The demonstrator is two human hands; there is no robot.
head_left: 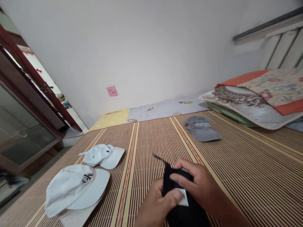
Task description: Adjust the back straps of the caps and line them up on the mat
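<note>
A black cloth item [187, 211] with a white label and a thin dark strap sticking out at its far end is between my hands at the bottom centre; it looks like a folded cap. My left hand [157, 201] grips its left side, thumb on the label. From the right, my right hand [196, 179] holds its upper edge, fingers curled over it. On the mat at the left lie a small white cap [98, 154] and, nearer, a larger white cap [68, 189] with dark letters, partly over another pale brim. A grey cap [201, 127] rests farther back on the right.
Striped bamboo mat [146, 142] covers the bed. Stacked pillows [236, 97] lie at the back right, below a radiator [284, 47]. A white wall [151, 47] with a pink note [112, 91] stands behind. Glass-fronted cabinet [21, 132] and doorway are at the left.
</note>
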